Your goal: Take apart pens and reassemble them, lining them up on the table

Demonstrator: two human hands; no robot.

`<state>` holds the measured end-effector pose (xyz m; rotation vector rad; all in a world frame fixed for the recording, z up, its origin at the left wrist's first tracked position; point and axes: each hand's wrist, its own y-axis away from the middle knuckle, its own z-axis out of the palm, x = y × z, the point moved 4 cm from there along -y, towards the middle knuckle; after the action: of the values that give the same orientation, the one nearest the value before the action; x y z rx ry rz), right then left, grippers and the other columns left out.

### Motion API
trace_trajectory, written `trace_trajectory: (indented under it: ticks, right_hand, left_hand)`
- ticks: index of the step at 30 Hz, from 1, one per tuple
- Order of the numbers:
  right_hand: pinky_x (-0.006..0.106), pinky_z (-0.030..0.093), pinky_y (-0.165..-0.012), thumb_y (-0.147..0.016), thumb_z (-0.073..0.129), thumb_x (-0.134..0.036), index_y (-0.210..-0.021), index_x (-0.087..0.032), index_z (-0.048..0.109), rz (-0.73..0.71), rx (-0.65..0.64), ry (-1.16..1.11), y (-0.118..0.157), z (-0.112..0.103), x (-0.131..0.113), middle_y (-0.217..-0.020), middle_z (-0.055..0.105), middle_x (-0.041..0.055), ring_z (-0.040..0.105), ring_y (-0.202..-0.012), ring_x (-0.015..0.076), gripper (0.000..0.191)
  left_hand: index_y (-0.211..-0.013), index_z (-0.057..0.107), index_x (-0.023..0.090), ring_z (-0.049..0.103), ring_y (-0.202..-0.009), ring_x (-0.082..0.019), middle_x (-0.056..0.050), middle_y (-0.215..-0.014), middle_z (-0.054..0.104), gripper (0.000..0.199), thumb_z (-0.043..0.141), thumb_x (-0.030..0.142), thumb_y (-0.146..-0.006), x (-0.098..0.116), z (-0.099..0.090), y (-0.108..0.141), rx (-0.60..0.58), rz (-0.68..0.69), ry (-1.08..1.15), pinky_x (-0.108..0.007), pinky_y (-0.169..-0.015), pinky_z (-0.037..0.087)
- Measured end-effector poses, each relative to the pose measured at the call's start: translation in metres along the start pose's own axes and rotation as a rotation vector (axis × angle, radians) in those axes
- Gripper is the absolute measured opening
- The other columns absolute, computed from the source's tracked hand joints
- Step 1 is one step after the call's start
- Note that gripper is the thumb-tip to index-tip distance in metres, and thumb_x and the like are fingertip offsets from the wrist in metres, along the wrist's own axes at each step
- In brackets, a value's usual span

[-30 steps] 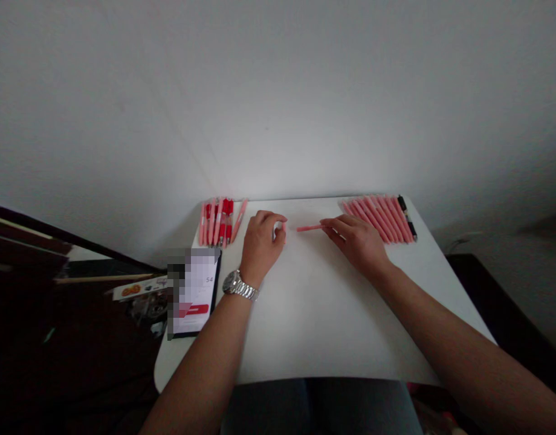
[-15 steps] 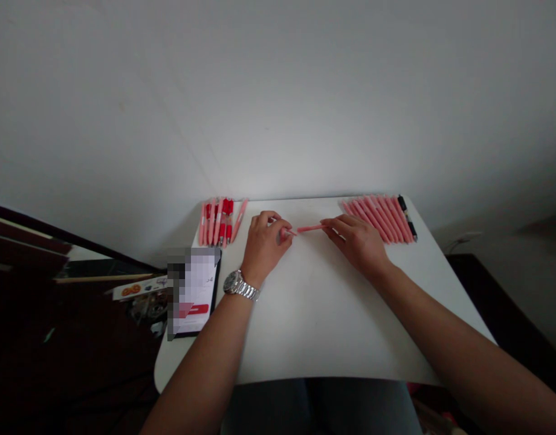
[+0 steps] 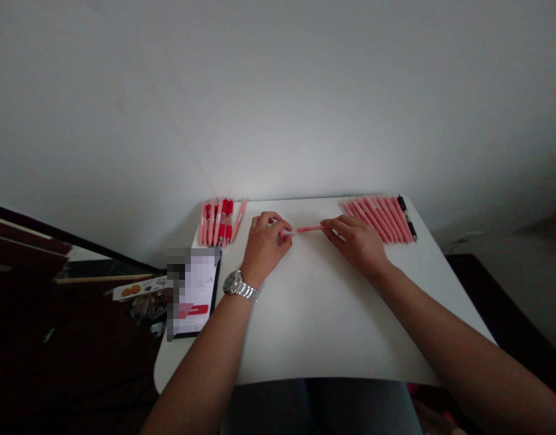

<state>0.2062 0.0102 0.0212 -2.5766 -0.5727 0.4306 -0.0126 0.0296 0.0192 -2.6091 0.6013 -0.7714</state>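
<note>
My left hand (image 3: pixel 266 248), with a metal watch on its wrist, has its fingers closed on a small pinkish, partly translucent piece (image 3: pixel 286 233). Its pale thin end points right, and my fingers hide the rest. My right hand (image 3: pixel 359 244) pinches a slim pink pen (image 3: pixel 309 228) by one end. The pen lies nearly level, its free end at the tip of the pale piece; whether the two touch I cannot tell. Both hands are low over the white table (image 3: pixel 314 314).
A row of pink pens (image 3: pixel 378 217) lies at the back right beside a black pen (image 3: pixel 407 219). Several pink and red pens (image 3: pixel 217 222) lie at the back left. A tablet (image 3: pixel 196 296) with a lit screen rests at the left edge. A wall (image 3: pixel 278 121) rises behind the table.
The gap between the pen's free end and the pale piece looks smaller. Both hands have barely moved. A digit on the tablet's screen is different.
</note>
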Motion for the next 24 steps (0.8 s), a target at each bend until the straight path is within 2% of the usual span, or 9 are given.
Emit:
trace_trajectory:
  ticks: [8,24]
  right_hand:
    - [0.029,0.046,-0.068,-0.103,0.054,-0.033,-0.11,-0.023,0.073,0.015,0.025,0.01,0.0,-0.0027,-0.0008,-0.097,0.076,0.0056,0.07,-0.086,0.0195,0.023]
    - [0.029,0.047,-0.069,-0.103,0.052,-0.033,-0.112,-0.024,0.073,0.021,-0.008,-0.011,0.0002,-0.0001,0.001,-0.098,0.076,0.0074,0.07,-0.088,0.0207,0.025]
  left_hand:
    - [-0.089,0.073,0.025,0.051,-0.115,-0.026,-0.007,-0.123,0.056,0.011,0.071,0.016,-0.084,0.0059,0.0018,-0.0001,-0.044,0.03,0.032,-0.044,-0.104,0.046]
    - [-0.099,0.074,0.026,0.052,-0.113,-0.026,-0.007,-0.12,0.057,0.014,0.067,0.021,-0.088,-0.0001,-0.0007,-0.0001,0.01,-0.023,-0.045,-0.045,-0.103,0.046]
